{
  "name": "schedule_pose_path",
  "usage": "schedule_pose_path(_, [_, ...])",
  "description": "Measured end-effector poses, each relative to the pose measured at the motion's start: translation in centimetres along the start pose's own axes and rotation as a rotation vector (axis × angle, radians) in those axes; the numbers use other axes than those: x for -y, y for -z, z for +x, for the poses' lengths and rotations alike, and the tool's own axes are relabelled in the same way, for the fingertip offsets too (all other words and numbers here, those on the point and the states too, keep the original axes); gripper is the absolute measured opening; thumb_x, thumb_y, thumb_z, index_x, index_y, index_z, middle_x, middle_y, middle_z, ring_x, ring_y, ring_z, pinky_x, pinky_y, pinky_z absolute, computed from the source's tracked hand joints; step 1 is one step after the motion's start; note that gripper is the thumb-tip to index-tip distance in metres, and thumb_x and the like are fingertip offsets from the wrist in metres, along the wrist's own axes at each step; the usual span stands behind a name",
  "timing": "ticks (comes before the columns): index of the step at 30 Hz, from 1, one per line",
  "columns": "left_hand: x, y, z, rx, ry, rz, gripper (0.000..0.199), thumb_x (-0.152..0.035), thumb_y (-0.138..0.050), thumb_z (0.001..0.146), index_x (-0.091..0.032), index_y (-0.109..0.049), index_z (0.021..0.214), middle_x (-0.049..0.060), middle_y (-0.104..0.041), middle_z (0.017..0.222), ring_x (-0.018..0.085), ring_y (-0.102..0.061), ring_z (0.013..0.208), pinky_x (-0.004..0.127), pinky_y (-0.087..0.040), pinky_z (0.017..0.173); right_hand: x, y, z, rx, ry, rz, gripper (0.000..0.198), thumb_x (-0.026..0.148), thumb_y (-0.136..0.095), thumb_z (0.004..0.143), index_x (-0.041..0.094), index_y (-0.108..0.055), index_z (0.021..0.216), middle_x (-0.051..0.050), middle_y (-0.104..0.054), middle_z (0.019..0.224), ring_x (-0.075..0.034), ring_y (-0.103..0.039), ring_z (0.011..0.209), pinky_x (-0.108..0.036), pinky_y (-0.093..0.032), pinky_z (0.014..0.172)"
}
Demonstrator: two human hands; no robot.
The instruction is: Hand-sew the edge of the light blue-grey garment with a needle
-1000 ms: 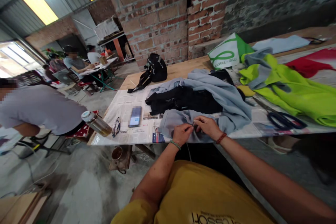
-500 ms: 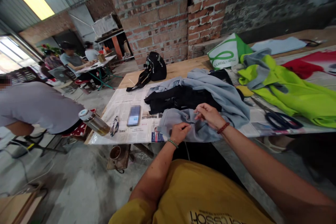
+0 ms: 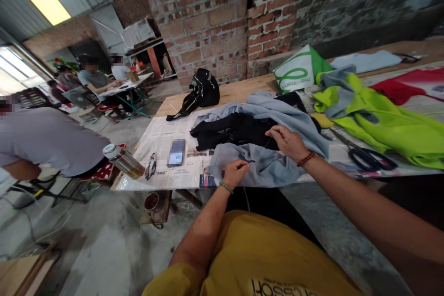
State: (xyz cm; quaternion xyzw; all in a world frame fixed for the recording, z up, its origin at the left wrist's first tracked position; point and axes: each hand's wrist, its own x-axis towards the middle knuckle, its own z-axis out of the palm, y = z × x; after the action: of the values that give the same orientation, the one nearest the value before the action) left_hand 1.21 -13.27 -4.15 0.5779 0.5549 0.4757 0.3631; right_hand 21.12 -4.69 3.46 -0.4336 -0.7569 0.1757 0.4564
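Observation:
A grey garment [image 3: 274, 173] lies bunched along the table's front edge, with black cloth [image 3: 236, 129] heaped behind its front fold. My left hand [image 3: 236, 173] is closed on the near left part of the grey garment, thumb on top. Above the cloth, to the right, my right hand [image 3: 288, 142] is raised with thumb and fingertips pinched together. Whatever sits in that pinch is too fine to make out. Dark-handled scissors [image 3: 371, 159] rest on the table right of my right hand.
Left on the newspaper-covered table [image 3: 138, 148] are a phone [image 3: 176, 152], glasses [image 3: 151, 166] and a bottle [image 3: 124, 162]. A black bag [image 3: 205, 88] and a green-white bag [image 3: 301, 69] stand behind. Bright yellow-green clothing [image 3: 388, 115] covers the right. A person [image 3: 52, 141] sits at left.
My right hand has moved right and slightly up, away from my left hand, still pinched. The left hand has stayed nearly in place on the grey garment.

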Motion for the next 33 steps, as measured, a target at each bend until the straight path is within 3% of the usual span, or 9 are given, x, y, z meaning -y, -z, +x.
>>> schedule_pose_path(5, [0.0, -0.1, 0.0, -0.004, 0.019, -0.004, 0.014, -0.026, -0.061, 0.073, -0.015, -0.07, 0.073, -0.001, -0.062, 0.064, 0.011, -0.051, 0.062, 0.022, -0.042, 0.062, -1.3, 3.1, 1.3, -0.128, 0.037, -0.194, 0.02, 0.033, -0.042, 0.089, 0.022, -0.058, 0.093, -0.007, -0.07, 0.094, -0.02, -0.065, 0.087, -0.032, -0.048, 0.078])
schedule_pose_path(14, [0.1, -0.2, 0.0, -0.005, -0.009, -0.023, 0.016, -0.028, -0.06, 0.072, -0.015, -0.069, 0.072, 0.0, -0.061, 0.064, 0.011, -0.05, 0.063, 0.022, -0.041, 0.06, -2.0, 6.6, 3.1, -0.229, -0.002, -0.367, 0.017, 0.025, -0.044, 0.088, 0.018, -0.06, 0.091, -0.009, -0.07, 0.095, -0.016, -0.063, 0.085, -0.025, -0.045, 0.078])
schedule_pose_path(28, [0.0, -0.2, -0.1, 0.0, -0.006, 0.005, 0.016, -0.028, -0.061, 0.072, -0.016, -0.07, 0.073, 0.0, -0.062, 0.065, 0.011, -0.051, 0.063, 0.023, -0.043, 0.062, -2.5, 10.0, 4.9, -0.337, -0.117, -0.472, 0.019, 0.02, -0.045, 0.089, 0.013, -0.061, 0.097, -0.011, -0.07, 0.096, -0.014, -0.064, 0.086, -0.024, -0.043, 0.08])
schedule_pose_path(33, [-0.2, -0.1, -0.2, 0.008, -0.01, 0.005, 0.016, -0.029, -0.06, 0.073, -0.015, -0.069, 0.073, 0.0, -0.062, 0.066, 0.011, -0.051, 0.064, 0.023, -0.043, 0.063, -2.8, 10.2, 5.0, -0.374, -0.081, -0.491, 0.019, 0.021, -0.046, 0.088, 0.014, -0.061, 0.096, -0.01, -0.07, 0.095, -0.015, -0.063, 0.089, -0.024, -0.044, 0.082])
